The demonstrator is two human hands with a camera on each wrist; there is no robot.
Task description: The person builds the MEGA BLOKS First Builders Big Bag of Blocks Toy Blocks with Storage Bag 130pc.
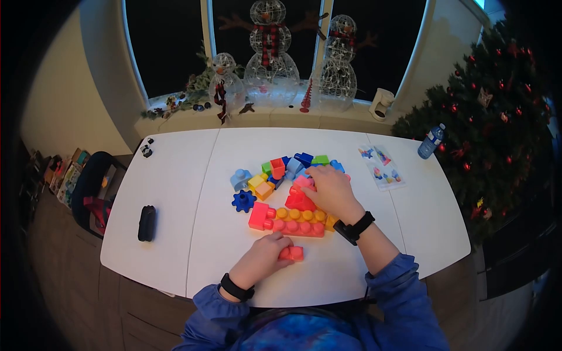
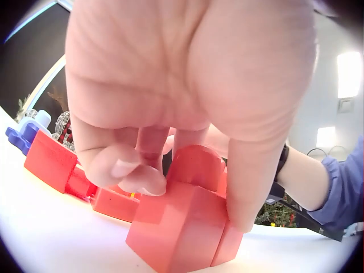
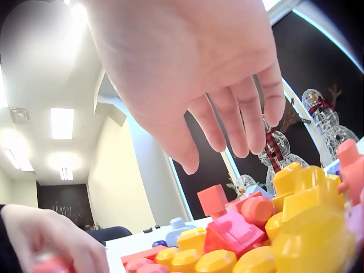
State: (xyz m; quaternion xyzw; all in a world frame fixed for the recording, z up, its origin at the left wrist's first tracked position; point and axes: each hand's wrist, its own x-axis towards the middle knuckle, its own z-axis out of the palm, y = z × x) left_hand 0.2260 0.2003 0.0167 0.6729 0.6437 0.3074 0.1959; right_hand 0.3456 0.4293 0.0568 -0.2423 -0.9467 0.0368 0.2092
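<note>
My left hand [image 1: 260,256] holds a coral-red building block [image 1: 297,253] low over the near side of the table, thumb on one side and fingers on the other. The block's rounded stud [image 2: 196,166] points up between the fingers. My right hand [image 1: 332,190] hovers over the block pile with its fingers [image 3: 244,111] spread downward and nothing between them. Below it are a pink block [image 3: 233,233] and red blocks [image 1: 300,200]. Between the hands lie a row of yellow-orange blocks [image 1: 300,215], a row of coral blocks [image 1: 298,228] and a red block [image 1: 260,216] at their left end.
Loose blue, green, yellow and red blocks [image 1: 277,169] lie behind the rows, with a dark blue gear-shaped block [image 1: 243,200] at left. A picture sheet [image 1: 381,168] and a water bottle [image 1: 432,141] are at right. A black case [image 1: 147,223] rests on the left of the table [image 1: 170,193].
</note>
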